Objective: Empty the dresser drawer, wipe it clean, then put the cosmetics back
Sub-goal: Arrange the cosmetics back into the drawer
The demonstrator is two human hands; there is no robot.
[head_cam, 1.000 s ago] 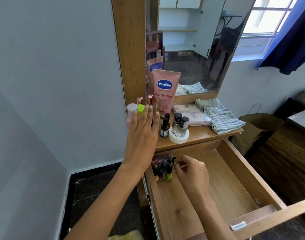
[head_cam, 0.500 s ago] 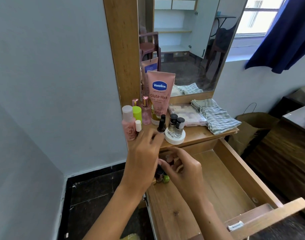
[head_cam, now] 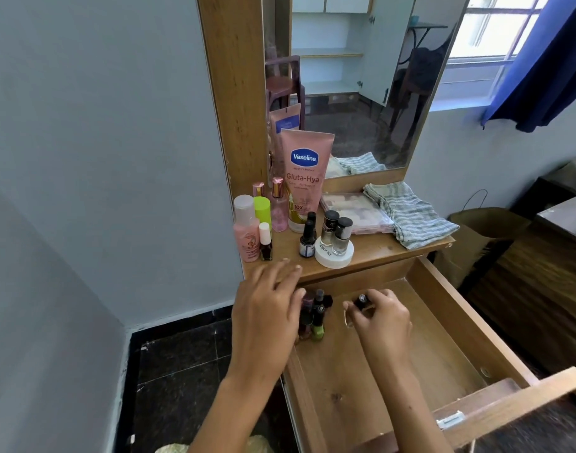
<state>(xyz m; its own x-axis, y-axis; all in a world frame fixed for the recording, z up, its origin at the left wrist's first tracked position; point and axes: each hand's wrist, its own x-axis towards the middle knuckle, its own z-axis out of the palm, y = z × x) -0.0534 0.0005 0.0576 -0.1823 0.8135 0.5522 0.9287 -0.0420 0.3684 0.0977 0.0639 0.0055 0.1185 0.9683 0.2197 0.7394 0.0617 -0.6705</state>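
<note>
The wooden dresser drawer is pulled out. Several small nail polish bottles stand in its back left corner. My right hand is inside the drawer and pinches a small dark-capped bottle. My left hand hovers at the drawer's left edge beside the bottle cluster, fingers relaxed and holding nothing. On the dresser top stand a pink Vaseline tube, a pink bottle, a green-capped bottle, more nail polishes and a white jar.
A striped folded cloth and a flat clear-lidded palette lie on the dresser top's right side. A mirror stands behind. A grey wall is on the left, a dark tiled floor below, a woven bag to the right.
My left hand has come down from the bottles on the dresser top to the drawer's left edge. My right hand moved right from the bottle cluster, pinching one bottle.
</note>
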